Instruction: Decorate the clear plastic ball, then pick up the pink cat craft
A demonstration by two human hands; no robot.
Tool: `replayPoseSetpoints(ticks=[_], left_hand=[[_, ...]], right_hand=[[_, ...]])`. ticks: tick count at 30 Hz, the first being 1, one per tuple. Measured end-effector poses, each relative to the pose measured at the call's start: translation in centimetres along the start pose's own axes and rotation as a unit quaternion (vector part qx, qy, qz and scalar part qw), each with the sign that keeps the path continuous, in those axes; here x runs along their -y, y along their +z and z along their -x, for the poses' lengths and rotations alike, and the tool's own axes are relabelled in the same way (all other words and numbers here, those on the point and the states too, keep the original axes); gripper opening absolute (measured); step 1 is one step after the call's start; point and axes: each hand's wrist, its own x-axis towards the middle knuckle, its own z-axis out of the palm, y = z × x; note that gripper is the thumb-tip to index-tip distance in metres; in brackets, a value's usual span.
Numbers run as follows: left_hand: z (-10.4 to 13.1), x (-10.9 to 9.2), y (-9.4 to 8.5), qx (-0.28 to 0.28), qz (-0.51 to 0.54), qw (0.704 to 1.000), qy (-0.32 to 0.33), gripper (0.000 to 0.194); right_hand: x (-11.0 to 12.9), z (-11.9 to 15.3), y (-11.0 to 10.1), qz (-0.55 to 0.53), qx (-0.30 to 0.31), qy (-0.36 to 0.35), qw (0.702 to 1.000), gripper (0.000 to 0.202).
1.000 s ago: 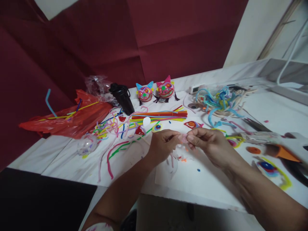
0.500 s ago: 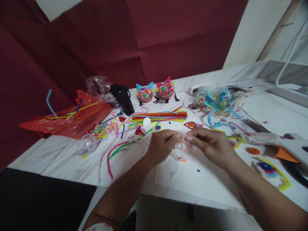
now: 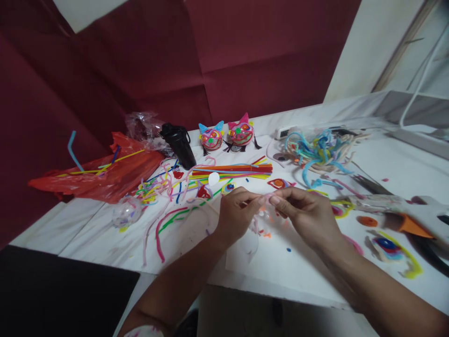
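Above the near part of the white table, my left hand (image 3: pixel 238 213) and my right hand (image 3: pixel 308 215) meet, thumbs and forefingers pinched. Between the fingertips shows a short pale pink pipe cleaner (image 3: pixel 267 197), mostly covered by the fingers. Beneath them lie orange fuzz scraps (image 3: pixel 267 235) and a clear plastic piece (image 3: pixel 249 242). Just beyond my hands are a red and orange eye-shaped pipe cleaner piece (image 3: pixel 280 183) and a yellow and blue one (image 3: pixel 228 187). A bundle of straight coloured pipe cleaners (image 3: pixel 231 171) lies behind.
Two decorated cat-face balls (image 3: pixel 211 139) stand at the back beside a black bottle (image 3: pixel 179 147). At left are a red plastic bag (image 3: pixel 115 178) and a clear ball (image 3: pixel 126 213). Tangled blue pipe cleaners (image 3: pixel 322 150), scissors (image 3: pixel 373 184) and a glue gun (image 3: pixel 417 215) lie right.
The fingertips have shifted slightly, and a little more of the pink pipe cleaner shows between them. My right hand has turned a little. The things on the table stay put.
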Motion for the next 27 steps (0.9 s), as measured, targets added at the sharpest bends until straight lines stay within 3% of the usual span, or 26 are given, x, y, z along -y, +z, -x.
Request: replayPoseSetpoints(ticks=[7,11,16,18,27], left_hand=[[0.4,-0.4,0.7,-0.041,-0.032,0.998,0.037,0.031],[0.1,0.1,0.2,-0.033,-0.099,0.991,0.081,0.026],[0.1,0.8,-0.4,0.014,-0.195,0.967,0.162,0.024],[0.1,0.8,-0.5,0.029,-0.197,0.966,0.167,0.024],[-0.1,-0.2,-0.6,0.007,-0.079,0.995,0.06,0.013]], right_hand=[[-1.4,0.7,0.7,-0.071,-0.031,0.014,0.997,0.037],[-1.6,0.2,0.2,-0.017,0.038,-0.005,0.999,0.039],[-0.8,-0.3,-0.9,0.15,0.057,-0.188,0.969,0.022],[-0.5,-0.2,-1.2,0.187,0.07,-0.224,0.954,0.021],[-0.1,-0.2,-0.8,0.102,0.03,-0.088,0.99,0.039]])
